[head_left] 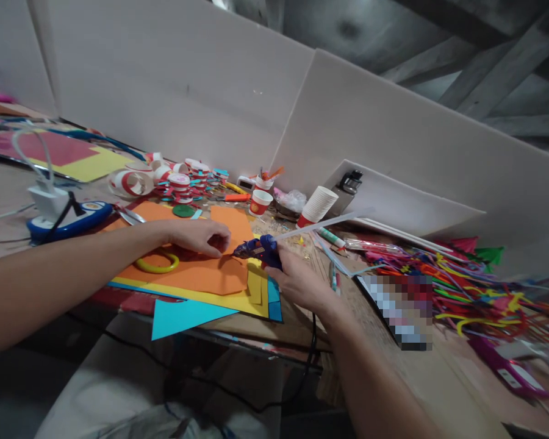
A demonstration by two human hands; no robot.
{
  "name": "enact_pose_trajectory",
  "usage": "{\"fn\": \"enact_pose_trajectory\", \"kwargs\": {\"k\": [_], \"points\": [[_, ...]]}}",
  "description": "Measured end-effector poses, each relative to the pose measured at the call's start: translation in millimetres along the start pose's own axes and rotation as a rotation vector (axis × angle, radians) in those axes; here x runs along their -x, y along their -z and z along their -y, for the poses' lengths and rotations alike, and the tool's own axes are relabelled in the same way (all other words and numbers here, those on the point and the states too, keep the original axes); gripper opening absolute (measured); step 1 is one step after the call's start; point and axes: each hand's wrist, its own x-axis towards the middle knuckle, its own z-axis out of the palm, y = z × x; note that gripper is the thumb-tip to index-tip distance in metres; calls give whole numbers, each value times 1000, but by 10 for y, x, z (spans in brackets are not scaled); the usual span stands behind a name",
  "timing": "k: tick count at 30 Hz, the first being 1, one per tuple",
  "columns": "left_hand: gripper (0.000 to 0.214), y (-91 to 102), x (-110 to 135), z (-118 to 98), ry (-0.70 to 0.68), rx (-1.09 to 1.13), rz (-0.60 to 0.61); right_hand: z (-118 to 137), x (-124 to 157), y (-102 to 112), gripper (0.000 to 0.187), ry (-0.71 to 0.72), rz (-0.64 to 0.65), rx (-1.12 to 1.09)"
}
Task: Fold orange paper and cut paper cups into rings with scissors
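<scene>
My right hand [297,277] grips a dark blue hot glue gun [268,251], its nozzle pointing left toward my other hand. A long whitish glue stick [313,227] sticks out of the gun's back end. My left hand [199,236] rests low over orange paper [201,275], fingers curled down near the nozzle tip; what they pinch, if anything, is hidden. Below that wrist lie yellow-handled scissors [158,263], partly covered by the forearm. Yellow and blue sheets are under the orange paper, and a turquoise piece of paper [185,317] overhangs the table's front edge.
A blue power strip [89,219] with a white plug stands left. Red-and-white paper cup pieces [180,186] cluster behind my left hand. A stack of paper cups [318,206], a pixelated dark-edged device [393,311] and colourful pipe cleaners [476,292] lie right. The black cord hangs off the front edge.
</scene>
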Motion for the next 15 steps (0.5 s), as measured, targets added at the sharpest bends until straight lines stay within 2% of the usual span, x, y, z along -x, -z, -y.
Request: {"fn": "enact_pose_trajectory", "kwargs": {"k": [10, 15], "points": [[16, 27, -6, 78, -55, 92, 71, 79, -2, -39, 29, -16, 33, -10], [21, 31, -1, 77, -57, 97, 65, 147, 10, -50, 30, -62, 27, 17]]}}
